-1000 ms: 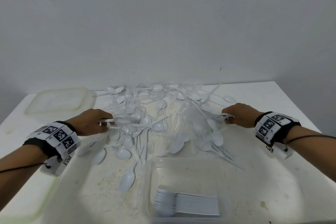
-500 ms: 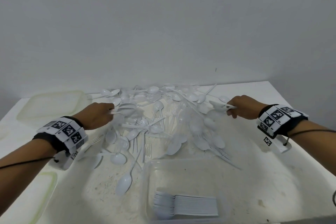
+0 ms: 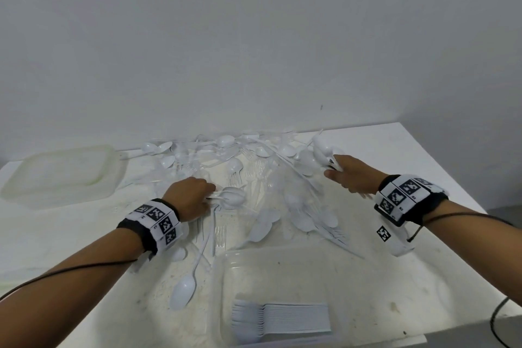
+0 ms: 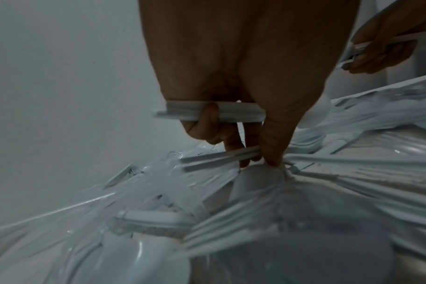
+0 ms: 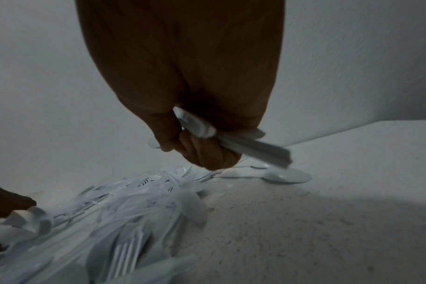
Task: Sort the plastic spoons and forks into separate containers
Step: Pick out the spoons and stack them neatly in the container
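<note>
The left hand (image 3: 192, 196) reaches into the heap of white plastic spoons and forks (image 3: 254, 175) spread over the middle and far part of the white bench (image 3: 423, 277). Its grip is pressed together on a bundle of white spoon handles (image 4: 207, 113) held across the palm, while thumb and fingertips (image 4: 272, 153) pinch more handles down in the heap. The bowls of those spoons (image 3: 233, 196) stick out just past the knuckles.

The right hand (image 3: 350, 176) is raised above the heap's right side, its grip curled tightly round a bunch of white plastic spoons (image 5: 243, 144), with their bowls (image 3: 322, 150) pointing towards the far edge.

At the near edge stands a clear plastic rectangular container (image 3: 282, 265) with a neat stack of white plastic forks (image 3: 279, 323) lying in it. A second clear plastic container (image 3: 60, 175) stands at the far left corner. A single white spoon (image 3: 185, 291) lies on the bench just left of the near container.
</note>
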The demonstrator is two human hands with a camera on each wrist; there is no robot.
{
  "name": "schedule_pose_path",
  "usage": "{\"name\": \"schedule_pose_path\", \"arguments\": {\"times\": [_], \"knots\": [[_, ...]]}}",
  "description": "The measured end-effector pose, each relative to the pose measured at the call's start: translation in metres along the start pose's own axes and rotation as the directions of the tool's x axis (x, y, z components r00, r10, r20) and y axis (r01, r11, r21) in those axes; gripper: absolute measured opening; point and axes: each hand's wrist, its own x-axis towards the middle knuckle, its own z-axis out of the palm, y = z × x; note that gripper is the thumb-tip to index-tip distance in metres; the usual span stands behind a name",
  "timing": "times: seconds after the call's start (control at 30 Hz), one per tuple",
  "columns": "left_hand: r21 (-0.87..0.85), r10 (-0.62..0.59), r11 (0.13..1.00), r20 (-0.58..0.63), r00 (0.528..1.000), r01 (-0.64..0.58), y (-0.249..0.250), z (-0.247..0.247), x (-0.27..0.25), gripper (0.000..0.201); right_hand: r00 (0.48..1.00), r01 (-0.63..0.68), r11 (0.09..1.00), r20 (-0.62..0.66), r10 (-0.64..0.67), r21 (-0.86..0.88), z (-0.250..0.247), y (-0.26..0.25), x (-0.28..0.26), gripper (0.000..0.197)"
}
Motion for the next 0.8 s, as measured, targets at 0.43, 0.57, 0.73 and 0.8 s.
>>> {"name": "schedule_pose_path", "arguments": {"times": [0.43,0.57,0.73,0.8], "knots": [[-0.187,-0.123,0.97,0.175,0.977,0.156,-0.027,-0.041,-0.01,0.017,0.998,0.06,0.861,-0.004,-0.067,0.506,0.031,-0.062,-0.023,0.015],[-0.699,-0.153,0.653,0.254,0.955,0.291,-0.019,-0.052,-0.015,0.011,0.998,0.006,0.79,0.044,-0.043,0.613,0.049,-0.087,-0.026,0.013],[-0.923,-0.108,0.312,0.2,0.974,0.224,0.024,-0.055,-0.018,0.017,0.998,-0.065,0.616,0.065,0.023,0.785,0.078,-0.118,-0.024,0.008],[-0.967,-0.112,0.153,0.189,0.975,0.205,0.045,-0.056,-0.02,0.021,0.997,-0.075,0.541,0.057,0.05,0.838,0.088,-0.129,-0.024,0.005]]}}
